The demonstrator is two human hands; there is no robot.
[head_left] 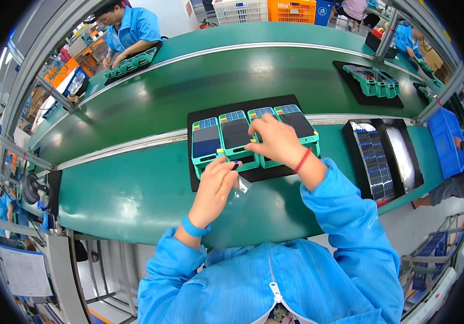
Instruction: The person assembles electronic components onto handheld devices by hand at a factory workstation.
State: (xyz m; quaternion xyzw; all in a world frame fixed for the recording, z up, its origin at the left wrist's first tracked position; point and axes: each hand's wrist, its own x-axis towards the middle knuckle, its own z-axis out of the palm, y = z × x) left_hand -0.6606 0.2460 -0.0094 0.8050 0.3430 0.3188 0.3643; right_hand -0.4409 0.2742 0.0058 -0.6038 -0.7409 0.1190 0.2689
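Note:
Four-button-column handheld terminals, several in a row, have green casings, dark screens and coloured keypads. They lie on a black mat (195, 178) in front of me. My left hand (215, 186) is closed at the near edge of the leftmost terminal (206, 141), pinching a small black piece (236, 166). A clear plastic film (241, 189) hangs beside those fingers. Over the near part of the third terminal (261, 112) is my right hand (278, 141), its thumb and forefinger curled but apart. Next to it lies the second terminal (235, 132), with small yellow tabs around its near edge.
To the right, a black box (372, 162) holds rows of small dark parts, beside a blue bin (448, 141). Another black mat with green terminals (375, 81) lies far right. Across the bench (151, 102), a person (134, 35) handles green casings. A metal frame (32, 81) stands left.

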